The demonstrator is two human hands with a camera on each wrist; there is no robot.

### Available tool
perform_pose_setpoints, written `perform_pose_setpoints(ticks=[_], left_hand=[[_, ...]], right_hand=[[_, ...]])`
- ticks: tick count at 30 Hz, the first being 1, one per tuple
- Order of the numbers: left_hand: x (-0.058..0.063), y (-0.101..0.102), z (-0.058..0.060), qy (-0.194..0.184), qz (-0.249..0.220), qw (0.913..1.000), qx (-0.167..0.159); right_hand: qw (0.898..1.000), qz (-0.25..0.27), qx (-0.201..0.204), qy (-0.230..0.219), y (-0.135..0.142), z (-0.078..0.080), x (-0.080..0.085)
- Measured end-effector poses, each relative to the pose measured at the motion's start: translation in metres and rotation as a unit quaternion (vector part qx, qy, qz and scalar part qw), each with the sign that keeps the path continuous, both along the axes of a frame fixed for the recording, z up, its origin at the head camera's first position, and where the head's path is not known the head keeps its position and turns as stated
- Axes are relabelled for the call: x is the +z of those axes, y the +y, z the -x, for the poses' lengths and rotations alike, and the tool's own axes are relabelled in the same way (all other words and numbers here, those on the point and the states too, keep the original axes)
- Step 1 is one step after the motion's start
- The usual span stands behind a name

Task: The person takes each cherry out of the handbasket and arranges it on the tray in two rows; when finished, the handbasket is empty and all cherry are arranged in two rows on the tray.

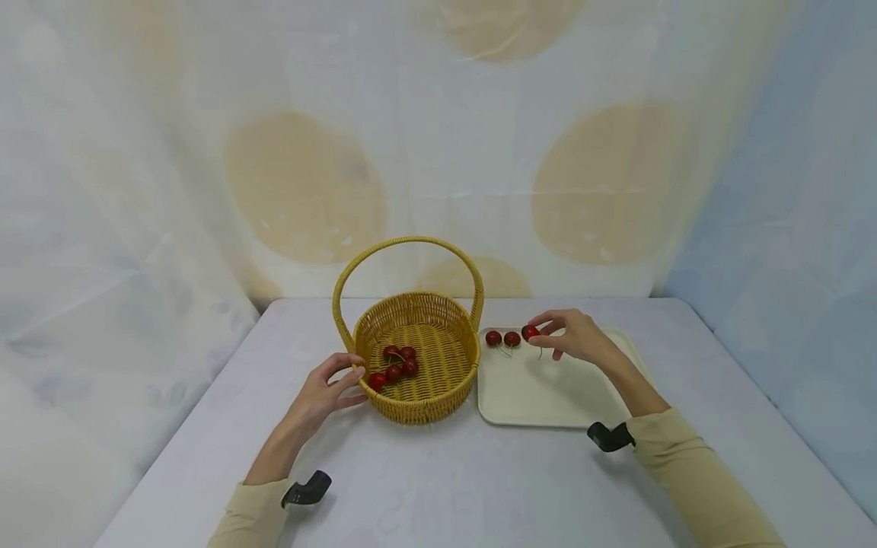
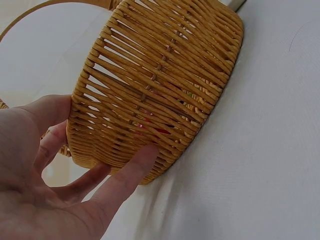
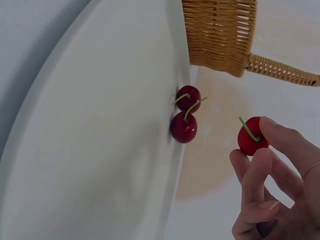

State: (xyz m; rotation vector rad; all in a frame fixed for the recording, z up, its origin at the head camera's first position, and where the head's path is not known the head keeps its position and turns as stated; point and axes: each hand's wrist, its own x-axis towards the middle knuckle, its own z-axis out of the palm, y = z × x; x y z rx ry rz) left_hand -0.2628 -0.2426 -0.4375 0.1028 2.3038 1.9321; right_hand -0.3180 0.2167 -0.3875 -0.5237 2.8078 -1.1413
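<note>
A yellow-brown wicker basket with a tall arched handle stands mid-table; several dark red cherries lie in its left part. My left hand holds the basket's left rim, with fingertips against the woven outer wall in the left wrist view. Over the far part of a cream tray, my right hand pinches a red cherry between thumb and fingers, its green stem free. Two more cherries with stems lie side by side at the tray's far edge, left of that hand.
The tray sits just right of the basket on a white-covered table. The basket handle rises high above the rim. Patterned cloth hangs behind the table and at both sides.
</note>
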Motion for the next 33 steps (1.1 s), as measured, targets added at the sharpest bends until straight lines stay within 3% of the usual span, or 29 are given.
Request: perform_pose_setpoints(ticks=[13,25,33], left_hand=[[-0.002,0.0,0.001,-0.006,0.003,1.0,0.006],[0.001,0.003,-0.002,-0.002,-0.004,1.0,-0.001],[0.002,0.002,-0.003,-0.006,-0.011,0.9999,0.001]], right_hand=[[0.999,0.014,-0.033,-0.006,0.009,0.008,-0.009],[0.997,0.01,-0.057,-0.048,0.005,0.032,-0.024],[0.997,-0.01,-0.065,-0.051,-0.005,0.04,-0.03]])
